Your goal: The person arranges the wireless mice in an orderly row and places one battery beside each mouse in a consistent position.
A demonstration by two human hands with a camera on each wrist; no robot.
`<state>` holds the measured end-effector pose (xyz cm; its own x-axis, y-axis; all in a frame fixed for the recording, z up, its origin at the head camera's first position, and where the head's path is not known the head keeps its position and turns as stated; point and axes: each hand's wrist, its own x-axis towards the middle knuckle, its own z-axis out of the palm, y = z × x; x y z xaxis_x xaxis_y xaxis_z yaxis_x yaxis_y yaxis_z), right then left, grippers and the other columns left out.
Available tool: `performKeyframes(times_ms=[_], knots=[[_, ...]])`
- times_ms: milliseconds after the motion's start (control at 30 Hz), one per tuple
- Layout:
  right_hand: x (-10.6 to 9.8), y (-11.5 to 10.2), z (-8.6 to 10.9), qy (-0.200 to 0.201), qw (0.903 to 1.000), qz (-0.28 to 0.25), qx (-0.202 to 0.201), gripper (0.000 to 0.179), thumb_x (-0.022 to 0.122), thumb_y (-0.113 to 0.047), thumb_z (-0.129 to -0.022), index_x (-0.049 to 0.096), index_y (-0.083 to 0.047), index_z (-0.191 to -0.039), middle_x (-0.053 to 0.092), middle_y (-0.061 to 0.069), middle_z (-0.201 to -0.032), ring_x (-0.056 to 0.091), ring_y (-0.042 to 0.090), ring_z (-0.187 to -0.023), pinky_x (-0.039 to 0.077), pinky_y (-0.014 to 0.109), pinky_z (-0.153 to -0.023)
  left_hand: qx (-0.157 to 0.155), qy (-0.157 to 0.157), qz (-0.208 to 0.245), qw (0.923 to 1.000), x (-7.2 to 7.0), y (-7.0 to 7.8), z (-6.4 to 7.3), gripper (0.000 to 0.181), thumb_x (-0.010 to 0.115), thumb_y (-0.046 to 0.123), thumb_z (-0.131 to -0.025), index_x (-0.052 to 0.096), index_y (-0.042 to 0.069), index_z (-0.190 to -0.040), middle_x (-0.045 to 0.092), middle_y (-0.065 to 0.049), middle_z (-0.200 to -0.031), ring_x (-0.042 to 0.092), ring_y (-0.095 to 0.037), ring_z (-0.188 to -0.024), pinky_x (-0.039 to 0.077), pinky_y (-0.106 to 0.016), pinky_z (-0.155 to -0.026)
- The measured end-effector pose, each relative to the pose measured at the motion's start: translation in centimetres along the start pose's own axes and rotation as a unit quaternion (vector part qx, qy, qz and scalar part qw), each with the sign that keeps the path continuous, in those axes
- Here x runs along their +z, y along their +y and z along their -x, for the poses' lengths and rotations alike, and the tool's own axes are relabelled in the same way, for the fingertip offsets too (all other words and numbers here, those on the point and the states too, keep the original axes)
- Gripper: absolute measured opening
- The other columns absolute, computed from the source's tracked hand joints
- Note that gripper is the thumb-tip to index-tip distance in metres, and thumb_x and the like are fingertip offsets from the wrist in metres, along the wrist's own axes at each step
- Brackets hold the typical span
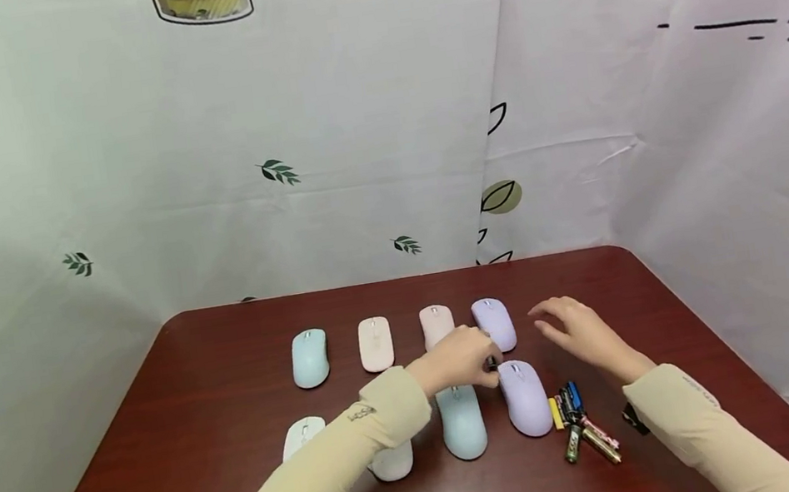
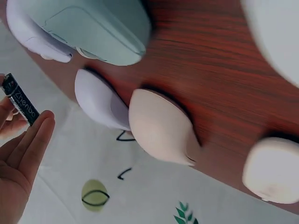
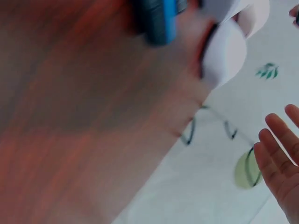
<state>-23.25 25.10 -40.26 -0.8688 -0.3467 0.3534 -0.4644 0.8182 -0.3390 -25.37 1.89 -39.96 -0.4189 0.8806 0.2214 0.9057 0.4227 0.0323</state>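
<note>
Left hand (image 1: 456,359): we pinch a black battery (image 2: 19,99) between our fingers (image 2: 32,140), held off the desk (image 1: 195,392) just above the near lilac mouse (image 1: 525,398).
Right hand (image 1: 583,333): our fingers are spread and relaxed, holding nothing, hovering beside the mice.
Battery pile (image 1: 582,421): loose cells lie by the right sleeve, within easy reach.
Mice: 2 rows, evenly spaced; the back lilac mouse (image 1: 494,323) sits just beyond our left hand.

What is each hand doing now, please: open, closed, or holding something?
Left hand: pinches a black battery.
Right hand: open, holds nothing, above the table.
</note>
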Motion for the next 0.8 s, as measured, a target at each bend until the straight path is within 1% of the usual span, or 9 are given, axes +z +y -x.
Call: performKeyframes(times_ms=[133,167,267,300,367,467,567,667,800], knots=[[0.4,-1.9,-0.6,-0.001,0.9997,-0.008,-0.025,0.018,0.062,-0.010,-0.089,0.066,-0.003,-0.105,0.067,0.011,-0.104,0.059,0.030,-0.099,0.048,0.047,-0.080,-0.017,0.021,-0.007,0.9996,-0.9,-0.4,2.5,0.014,0.069,0.026,-0.078,0.074,0.017,-0.087,0.068,0.005,-0.078,0.063,-0.006,-0.074,0.047,-0.017,-0.063],[0.5,-2.3,-0.8,-0.001,0.9995,-0.009,-0.031,0.018,0.063,-0.010,-0.089,0.066,-0.003,-0.105,0.067,0.011,-0.104,0.060,0.029,-0.099,0.049,0.046,-0.079,-0.022,0.026,-0.006,0.9994,-1.2,-0.5,3.1,0.014,0.069,0.025,-0.079,0.074,0.016,-0.088,0.068,0.005,-0.080,0.063,-0.007,-0.074,0.047,-0.018,-0.064],[0.7,-3.6,-1.2,-0.006,0.9986,-0.008,-0.053,0.018,0.063,-0.010,-0.088,0.066,-0.003,-0.104,0.066,0.009,-0.103,0.059,0.025,-0.095,0.049,0.042,-0.077,-0.034,0.049,-0.007,0.9982,-1.7,-0.9,5.2,0.018,0.069,0.027,-0.080,0.074,0.014,-0.093,0.068,0.004,-0.086,0.063,-0.007,-0.073,0.048,-0.018,-0.065],[0.8,-4.0,-1.4,-0.007,0.9981,-0.009,-0.060,0.018,0.063,-0.010,-0.088,0.066,-0.003,-0.105,0.066,0.009,-0.103,0.059,0.024,-0.093,0.049,0.041,-0.076,-0.037,0.055,-0.006,0.9978,-1.9,-1.1,5.8,0.019,0.069,0.027,-0.080,0.074,0.013,-0.094,0.067,0.002,-0.086,0.061,-0.007,-0.068,0.047,-0.018,-0.062],[0.9,-4.7,-1.7,-0.010,0.9973,-0.009,-0.072,0.018,0.064,-0.010,-0.088,0.066,-0.003,-0.104,0.066,0.008,-0.103,0.058,0.022,-0.091,0.048,0.039,-0.076,-0.041,0.069,-0.007,0.9968,-2.2,-1.5,7.0,0.021,0.070,0.027,-0.080,0.074,0.012,-0.094,0.065,0.001,-0.084,0.057,-0.006,-0.062,0.045,-0.018,-0.059],[1.3,-5.6,-2.0,-0.014,0.9956,-0.015,-0.091,0.018,0.064,-0.010,-0.087,0.066,-0.005,-0.105,0.066,0.008,-0.103,0.058,0.022,-0.091,0.048,0.039,-0.075,-0.054,0.079,-0.007,0.9954,-2.8,-1.9,8.8,0.021,0.071,0.027,-0.080,0.074,0.012,-0.093,0.065,-0.001,-0.083,0.054,-0.005,-0.060,0.043,-0.018,-0.057],[1.8,-6.3,-2.4,-0.015,0.9934,-0.020,-0.112,0.016,0.064,-0.009,-0.088,0.067,-0.007,-0.104,0.066,0.007,-0.103,0.060,0.024,-0.099,0.050,0.040,-0.080,-0.075,0.080,-0.008,0.9939,-3.4,-2.2,10.5,0.020,0.071,0.027,-0.080,0.074,0.012,-0.093,0.066,-0.001,-0.086,0.056,-0.006,-0.063,0.046,-0.019,-0.059],[2.3,-6.9,-2.8,-0.022,0.9907,-0.025,-0.132,0.016,0.063,-0.009,-0.088,0.067,-0.006,-0.103,0.066,0.006,-0.102,0.061,0.023,-0.099,0.050,0.039,-0.081,-0.082,0.095,-0.010,0.9920,-3.7,-2.6,12.3,0.019,0.072,0.026,-0.080,0.074,0.012,-0.092,0.065,0.001,-0.085,0.058,-0.007,-0.064,0.047,-0.019,-0.059],[2.8,-7.7,-3.6,-0.039,0.9864,-0.026,-0.157,0.015,0.063,-0.009,-0.088,0.066,-0.005,-0.102,0.066,0.006,-0.098,0.060,0.021,-0.091,0.049,0.035,-0.076,-0.091,0.112,-0.009,0.9895,-3.8,-3.3,14.4,0.016,0.074,0.024,-0.078,0.073,0.012,-0.090,0.063,0.002,-0.083,0.059,-0.008,-0.067,0.047,-0.019,-0.059]])
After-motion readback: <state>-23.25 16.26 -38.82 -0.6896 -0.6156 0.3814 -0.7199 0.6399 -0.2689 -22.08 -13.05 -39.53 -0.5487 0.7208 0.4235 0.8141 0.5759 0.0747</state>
